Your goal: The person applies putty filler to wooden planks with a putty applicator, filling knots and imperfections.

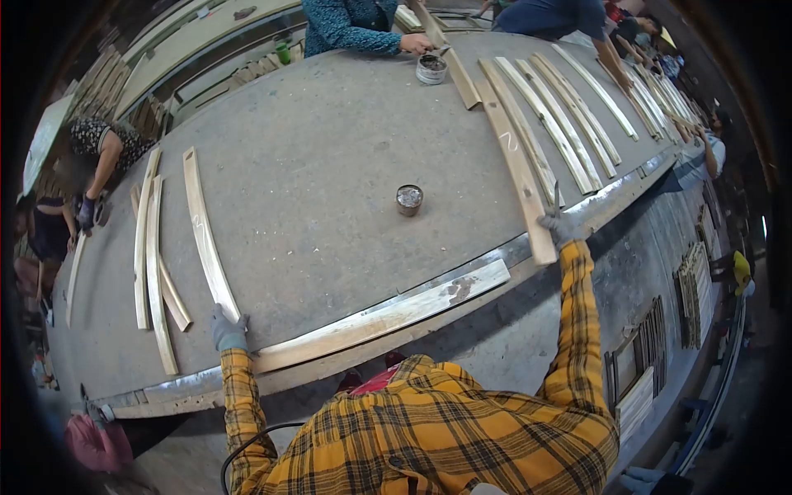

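My left hand (229, 328), in a grey glove, is closed on the near end of a pale wooden slat (206, 231) with a pencil mark on it. Far to the right, my gloved right hand (564, 226) holds a thin blade-like tool (556, 195) pointing away from me. Its fingers also touch the edge of a wider wooden slat (513, 157), which overhangs the table's near edge. Another board (388, 318), with a dark patch near its right end, lies along that edge. Between my hands, farther in, stands a small open can (408, 200) of greyish paste.
Several slats (569, 124) lie side by side at the right, and more slats (154, 256) at the left. Across the grey table (330, 157), a person in a teal patterned sleeve (351, 29) works a board beside a white tub (431, 69). Other people work at both ends.
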`<act>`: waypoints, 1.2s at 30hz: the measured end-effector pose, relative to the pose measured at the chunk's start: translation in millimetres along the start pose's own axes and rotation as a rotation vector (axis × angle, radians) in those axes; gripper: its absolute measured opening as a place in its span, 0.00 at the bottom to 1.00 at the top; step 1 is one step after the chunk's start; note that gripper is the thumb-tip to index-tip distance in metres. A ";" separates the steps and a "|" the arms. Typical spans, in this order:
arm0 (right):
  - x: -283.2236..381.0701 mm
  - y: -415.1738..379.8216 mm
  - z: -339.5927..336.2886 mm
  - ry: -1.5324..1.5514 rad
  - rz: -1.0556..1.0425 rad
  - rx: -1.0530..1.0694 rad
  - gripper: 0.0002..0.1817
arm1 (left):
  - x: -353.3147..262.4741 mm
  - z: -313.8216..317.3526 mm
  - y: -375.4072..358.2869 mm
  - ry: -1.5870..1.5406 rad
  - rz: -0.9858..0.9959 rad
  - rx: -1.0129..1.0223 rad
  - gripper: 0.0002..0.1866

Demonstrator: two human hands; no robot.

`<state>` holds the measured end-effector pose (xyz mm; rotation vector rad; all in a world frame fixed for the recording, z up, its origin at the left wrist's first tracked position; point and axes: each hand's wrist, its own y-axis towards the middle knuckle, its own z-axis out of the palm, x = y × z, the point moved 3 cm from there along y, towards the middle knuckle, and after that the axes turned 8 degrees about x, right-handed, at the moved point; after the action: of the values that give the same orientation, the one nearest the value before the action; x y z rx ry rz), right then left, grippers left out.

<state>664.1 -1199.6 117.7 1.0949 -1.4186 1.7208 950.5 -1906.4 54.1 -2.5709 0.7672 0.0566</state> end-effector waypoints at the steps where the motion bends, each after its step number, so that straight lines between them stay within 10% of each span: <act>1: -3.0 35.5 -31.5 -0.089 -0.036 0.060 0.23 | 5.0 5.4 4.3 -0.030 0.012 -0.021 0.44; 4: 30.0 101.3 -72.7 -0.627 -0.177 -0.195 0.19 | 6.4 11.7 10.1 -0.082 0.038 -0.058 0.43; 5: 71.6 87.1 -44.4 -0.818 0.063 -0.345 0.17 | 1.3 6.8 3.8 -0.121 0.059 -0.054 0.42; 7: 85.8 117.8 -77.5 -1.079 -0.389 -0.313 0.18 | 1.2 8.9 2.1 -0.172 0.091 -0.112 0.42; 9: 98.8 158.7 -93.2 -1.483 -0.219 -0.397 0.16 | -8.5 -6.8 -17.0 -0.307 0.100 -0.090 0.41; 17: 47.9 66.9 147.2 -0.729 -0.532 -0.177 0.15 | 9.0 -28.3 -106.8 -0.968 0.130 0.338 0.34; 21: 31.4 22.0 275.2 -0.730 -0.444 0.027 0.17 | 36.7 -18.4 -145.8 -1.537 0.352 0.587 0.30; 27: -18.2 2.8 404.9 -0.290 -0.276 0.381 0.18 | 83.1 -11.1 -178.3 -1.975 0.154 1.067 0.29; 36: -83.8 -26.8 494.1 -0.368 -0.117 0.575 0.15 | 110.4 4.8 -170.0 -1.866 0.001 0.878 0.29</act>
<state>822.6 -1674.9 87.9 1.8414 -1.0418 1.9664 1134.1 -1834.6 101.6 -0.8565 -0.0572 1.4252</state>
